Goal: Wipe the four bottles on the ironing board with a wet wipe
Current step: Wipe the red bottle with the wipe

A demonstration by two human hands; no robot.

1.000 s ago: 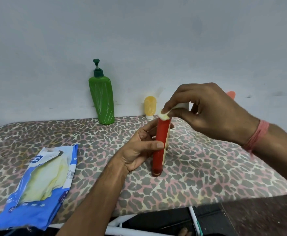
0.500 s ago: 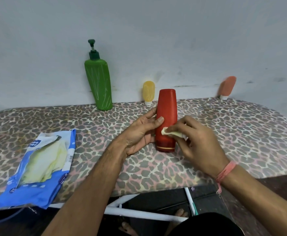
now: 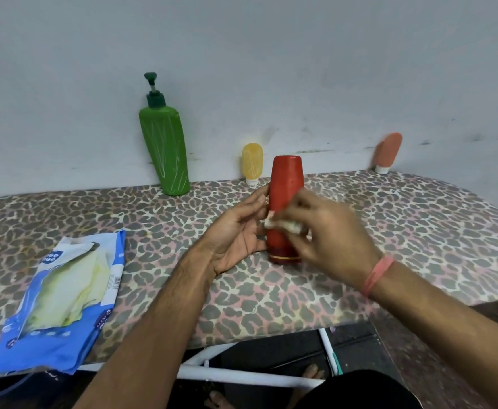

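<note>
A red bottle stands cap-down in the middle of the leopard-print ironing board. My left hand steadies its left side, fingers fairly straight against it. My right hand, blurred by motion, pinches a small white wet wipe against the bottle's front. A tall green pump bottle stands at the back by the wall. A small yellow bottle stands just behind the red one. A small orange bottle leans on the wall at the back right.
A blue wet-wipe pack lies open on the board's left front, partly over the edge. A grey wall runs close behind the board. The white board frame and a bare foot show below the front edge.
The red bottle went from tilted with the wipe at its top to standing upright. My right hand dropped to its lower front, then rose slightly to the middle.
</note>
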